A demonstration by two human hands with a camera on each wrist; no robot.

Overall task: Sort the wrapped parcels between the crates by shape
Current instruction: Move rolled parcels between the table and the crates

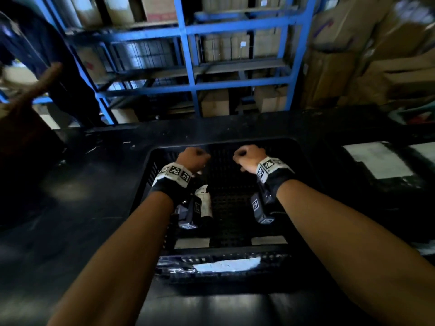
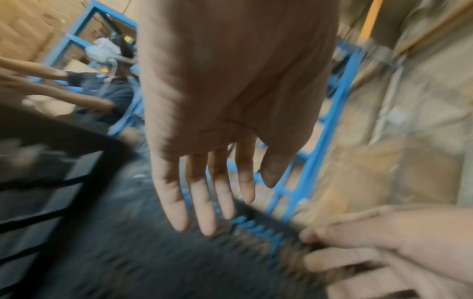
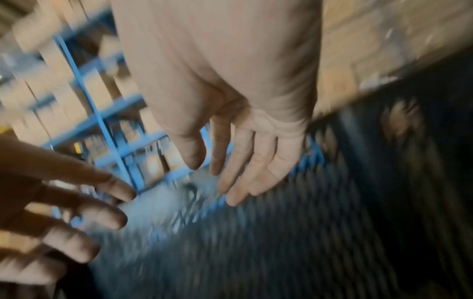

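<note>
A black perforated crate (image 1: 303,161) stands on the dark table in front of me. Both my hands hover over its far half and hold nothing. In the head view the left hand (image 1: 195,158) and the right hand (image 1: 247,157) are seen from behind, a little apart. The wrist views, both blurred, show the left hand (image 2: 217,192) and the right hand (image 3: 230,172) with fingers straight and loose above the crate floor. A black-wrapped flat parcel (image 1: 226,264) with a white label lies at the crate's near edge. Flat white-labelled parcels (image 1: 376,158) lie in the right crate.
Blue metal shelving (image 1: 188,67) stacked with cardboard boxes rises behind the table. More boxes (image 1: 376,55) are piled at the back right. Another person (image 2: 102,91) stands at the left, with an arm (image 1: 35,88) stretched out near the table's left corner.
</note>
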